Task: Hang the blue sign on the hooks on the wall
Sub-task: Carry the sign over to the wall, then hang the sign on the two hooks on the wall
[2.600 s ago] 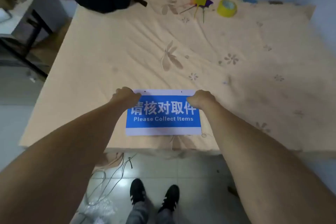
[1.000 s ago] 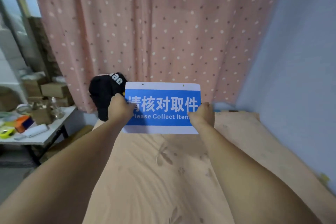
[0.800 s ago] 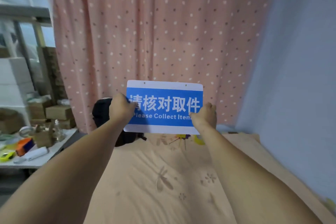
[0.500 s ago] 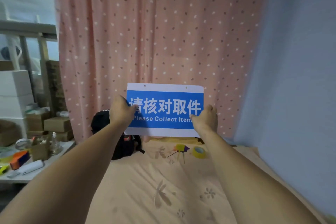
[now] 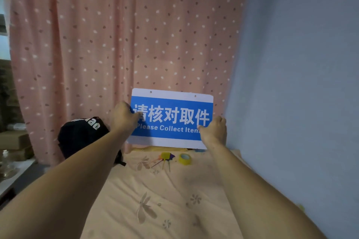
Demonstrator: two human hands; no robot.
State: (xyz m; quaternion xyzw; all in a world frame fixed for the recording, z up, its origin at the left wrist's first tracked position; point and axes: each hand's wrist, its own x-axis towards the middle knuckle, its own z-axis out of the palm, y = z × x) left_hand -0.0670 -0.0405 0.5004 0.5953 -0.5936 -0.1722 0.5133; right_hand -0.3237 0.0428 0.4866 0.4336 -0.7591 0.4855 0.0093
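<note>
The blue sign has white borders, white Chinese characters and the words "Please Collect Items". It is held upright in the air above the bed, facing me, with two small holes along its top edge. My left hand grips its left edge. My right hand grips its lower right corner. The blue wall stands to the right of the sign. No hooks show on it.
A pink dotted curtain hangs behind the sign. Below is a bed with a beige flowered sheet. A black backpack, a yellow tape roll and coloured flags lie at its far end. A cluttered table is at left.
Both hands lifted the sign off the bed and raised it upright. Over the last second the sign has shifted slightly right, toward the blue wall, as my view turned.
</note>
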